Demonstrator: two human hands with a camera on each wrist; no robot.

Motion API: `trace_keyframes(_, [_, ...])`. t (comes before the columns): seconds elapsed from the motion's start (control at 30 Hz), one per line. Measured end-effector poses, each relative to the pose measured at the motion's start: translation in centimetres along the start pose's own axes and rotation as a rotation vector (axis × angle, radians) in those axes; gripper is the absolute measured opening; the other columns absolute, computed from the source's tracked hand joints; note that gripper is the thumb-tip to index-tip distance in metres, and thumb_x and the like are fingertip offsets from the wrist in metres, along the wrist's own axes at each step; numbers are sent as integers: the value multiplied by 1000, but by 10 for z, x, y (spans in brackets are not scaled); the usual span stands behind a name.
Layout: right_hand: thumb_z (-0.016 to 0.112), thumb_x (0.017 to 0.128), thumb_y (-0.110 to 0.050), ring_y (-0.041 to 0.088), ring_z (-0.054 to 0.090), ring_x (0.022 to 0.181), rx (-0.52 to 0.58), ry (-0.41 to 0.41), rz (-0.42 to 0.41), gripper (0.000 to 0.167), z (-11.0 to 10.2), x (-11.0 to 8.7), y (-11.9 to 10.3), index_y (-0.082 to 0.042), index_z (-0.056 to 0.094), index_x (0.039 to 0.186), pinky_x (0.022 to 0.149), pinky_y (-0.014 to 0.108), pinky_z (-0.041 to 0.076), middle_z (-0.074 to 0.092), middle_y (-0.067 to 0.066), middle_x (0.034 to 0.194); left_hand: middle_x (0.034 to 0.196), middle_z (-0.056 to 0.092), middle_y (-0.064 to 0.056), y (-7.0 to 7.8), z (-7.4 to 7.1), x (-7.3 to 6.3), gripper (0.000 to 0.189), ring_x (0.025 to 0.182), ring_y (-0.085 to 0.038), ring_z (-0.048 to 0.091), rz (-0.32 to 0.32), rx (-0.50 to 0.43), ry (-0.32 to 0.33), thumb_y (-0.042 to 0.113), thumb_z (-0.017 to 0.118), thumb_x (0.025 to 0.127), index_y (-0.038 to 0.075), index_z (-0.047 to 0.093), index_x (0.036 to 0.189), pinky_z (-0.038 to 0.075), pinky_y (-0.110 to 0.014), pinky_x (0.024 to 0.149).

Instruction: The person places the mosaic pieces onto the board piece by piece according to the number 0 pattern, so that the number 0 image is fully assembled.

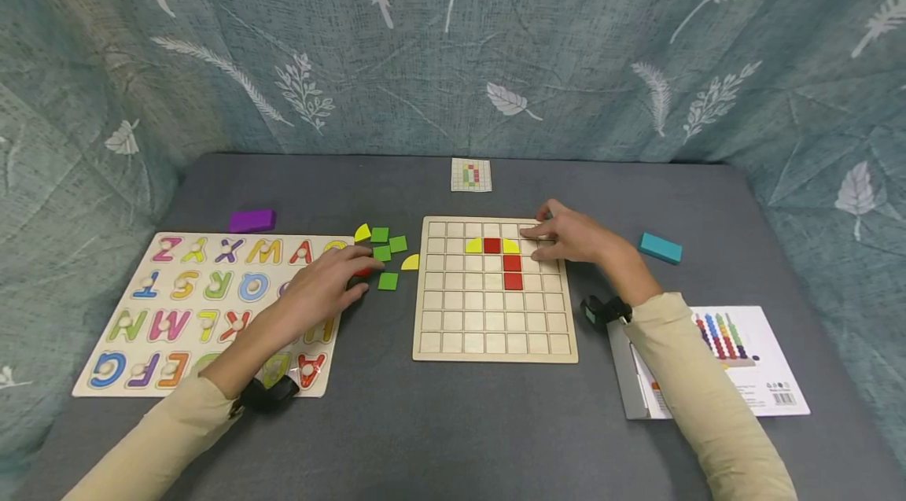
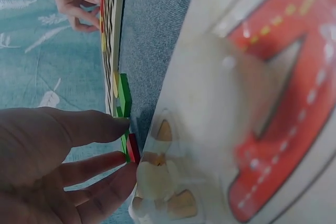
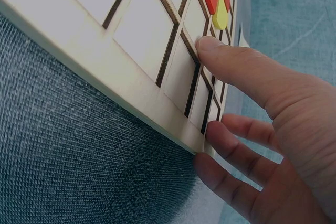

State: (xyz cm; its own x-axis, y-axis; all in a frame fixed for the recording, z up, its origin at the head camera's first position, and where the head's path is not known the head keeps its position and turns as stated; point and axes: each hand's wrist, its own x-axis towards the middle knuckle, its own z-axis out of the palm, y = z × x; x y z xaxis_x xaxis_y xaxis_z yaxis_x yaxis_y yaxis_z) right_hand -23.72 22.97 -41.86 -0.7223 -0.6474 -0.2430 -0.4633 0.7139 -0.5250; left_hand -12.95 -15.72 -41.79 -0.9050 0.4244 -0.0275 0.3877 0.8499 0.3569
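Observation:
A wooden grid board (image 1: 463, 322) lies in the middle of the table. It bears three red square tiles (image 1: 513, 281) and two yellow quarter-round tiles (image 1: 474, 246). My right hand (image 1: 575, 236) rests at the board's far right corner. In the right wrist view, its thumb and fingertips touch the board's surface and edge, holding no tile. Left of the board, my left hand (image 1: 322, 285) reaches over the letter puzzle's edge to a loose red tile (image 2: 133, 148). Its fingertips are at that tile, with several green square tiles (image 1: 388, 281) and a yellow tile (image 1: 410, 262) close by.
The alphabet puzzle board (image 1: 106, 340) lies under the left forearm. A small pattern card (image 1: 471, 175) sits beyond the grid board. A purple block (image 1: 252, 221) is at the far left, a teal block (image 1: 661, 248) at the right. A white box (image 1: 775, 359) lies by the right forearm.

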Motion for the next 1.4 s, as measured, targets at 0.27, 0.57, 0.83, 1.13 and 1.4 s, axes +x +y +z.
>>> trace_keyframes(0.27, [70,89,-18,23,53,90,5,3,6,48,0,0,-1,-6,58,134,73,33,43,42,20,128,130,58,-21,-1,3,-2,28,116,-40,55,13,-8,11,3,67,88,10,70,115,46,-53,93])
trace_keyframes(0.57, [70,89,-19,27,57,97,14,3,27,47,0,0,-1,-7,58,134,77,37,46,42,20,130,123,59,-22,1,4,-1,27,111,-39,56,28,-27,32,2,67,88,8,71,114,45,-53,93])
trace_keyframes(0.83, [70,89,-18,27,59,99,6,-1,22,48,-1,1,-1,-8,58,134,77,38,48,41,20,131,126,59,-21,2,4,-1,23,115,-39,55,-11,-9,32,5,69,87,6,72,109,45,-53,95])
trace_keyframes(1.13, [69,89,-18,24,56,94,-7,1,18,47,1,0,-1,-8,58,134,75,36,45,41,20,131,117,65,-12,4,6,1,21,104,-31,63,-11,49,36,5,69,87,10,73,107,52,-49,79])
trace_keyframes(1.4, [70,89,-19,23,51,91,-26,4,29,48,2,1,-1,-9,58,134,74,35,42,42,19,131,113,66,-14,3,7,2,22,98,-31,62,-4,44,27,6,71,85,9,74,106,52,-47,78])
